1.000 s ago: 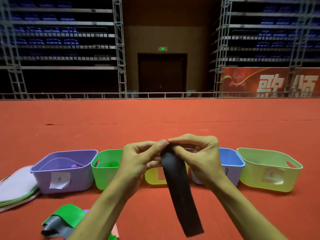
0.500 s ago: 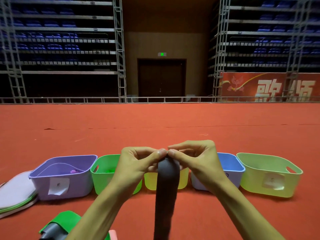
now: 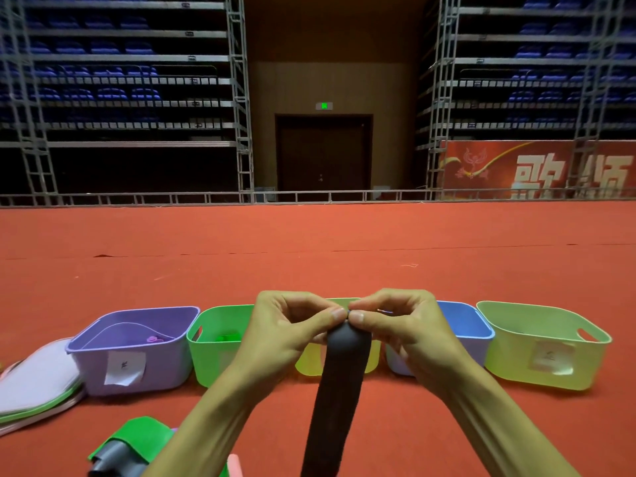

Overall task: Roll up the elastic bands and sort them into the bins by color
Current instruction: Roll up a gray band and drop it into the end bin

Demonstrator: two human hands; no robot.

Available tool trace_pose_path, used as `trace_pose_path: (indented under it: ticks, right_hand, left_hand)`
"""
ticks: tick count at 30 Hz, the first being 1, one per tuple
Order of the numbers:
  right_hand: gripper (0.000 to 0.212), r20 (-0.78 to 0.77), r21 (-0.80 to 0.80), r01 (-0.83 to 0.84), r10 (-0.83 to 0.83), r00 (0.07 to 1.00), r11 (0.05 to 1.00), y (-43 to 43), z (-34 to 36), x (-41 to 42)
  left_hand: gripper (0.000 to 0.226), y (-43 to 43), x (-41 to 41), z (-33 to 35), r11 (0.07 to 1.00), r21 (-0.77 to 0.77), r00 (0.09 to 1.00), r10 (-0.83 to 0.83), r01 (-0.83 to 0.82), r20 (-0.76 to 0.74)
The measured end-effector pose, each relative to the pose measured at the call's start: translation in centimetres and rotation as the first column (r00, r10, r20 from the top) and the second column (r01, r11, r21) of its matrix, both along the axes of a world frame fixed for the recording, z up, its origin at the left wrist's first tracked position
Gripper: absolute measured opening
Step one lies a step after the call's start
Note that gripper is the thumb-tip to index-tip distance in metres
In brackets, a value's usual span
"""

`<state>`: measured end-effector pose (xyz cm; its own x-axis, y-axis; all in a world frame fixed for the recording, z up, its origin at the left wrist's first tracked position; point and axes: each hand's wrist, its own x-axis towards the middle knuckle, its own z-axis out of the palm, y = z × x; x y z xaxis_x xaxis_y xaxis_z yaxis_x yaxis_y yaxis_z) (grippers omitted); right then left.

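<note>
The black elastic band (image 3: 339, 383) hangs in the air in front of the row of bins, its top end curled over into a small roll and its tail dropping straight down out of view; the left hand (image 3: 285, 335) and the right hand (image 3: 406, 332) both pinch that rolled top, thumbs almost tip to tip above it, fingers curled in behind. Beyond the hands, on the red carpet (image 3: 309, 235), five bins stand side by side: a purple bin (image 3: 137, 352) with a paper label on its front and something small and purple inside; a green bin (image 3: 213, 356); a yellow bin (image 3: 306, 364), largely hidden by the band and hands; a blue bin (image 3: 464, 321); a pale green bin (image 3: 543, 359), also labelled. Down by the left forearm a green band (image 3: 137, 438) lies over a grey band (image 3: 113, 463); a stack of flat white pads (image 3: 34, 383) with green edges sits just left of the purple bin.
</note>
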<state>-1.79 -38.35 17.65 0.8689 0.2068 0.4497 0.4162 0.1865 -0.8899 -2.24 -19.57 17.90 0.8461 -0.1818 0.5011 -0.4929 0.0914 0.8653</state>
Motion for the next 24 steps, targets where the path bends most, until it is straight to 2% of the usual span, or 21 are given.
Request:
trace_pose_path:
  ticks: [10, 15, 17, 20, 24]
  right_hand:
    - [0.014, 0.049, 0.075, 0.008, -0.011, 0.999, 0.997, 0.0, -0.5, -0.3]
    - [0.021, 0.012, 0.097, -0.036, 0.035, 0.999, 0.995, 0.1, -0.5, -0.6]
    - [0.032, 0.006, 0.055, 0.010, -0.011, 1.000, 0.998, 0.1, -0.5, -0.7]
    - [0.019, 0.083, -0.025, 0.130, -0.127, 0.988, 0.991, 0.4, -0.5, -0.8]
    - [0.013, 0.169, 0.034, 0.161, -0.165, 0.972, 0.986, 0.9, -1.1, -0.8]
  left_hand:
    - [0.028, -0.1, 0.3, -0.2, 0.999, -0.047, 0.999, -0.006, 0.005, -0.037]
    - [0.016, -0.3, 0.1, 0.0, 0.998, -0.066, 1.000, 0.015, -0.016, -0.023]
    - [0.015, -0.2, 0.0, 0.1, 0.998, -0.065, 1.000, 0.016, -0.017, -0.019]
    - [0.020, -0.1, -0.1, 0.1, 0.998, -0.063, 0.999, 0.023, -0.024, -0.027]
    - [0.030, -0.1, -0.4, -0.1, 0.995, -0.099, 0.996, 0.008, -0.018, -0.094]
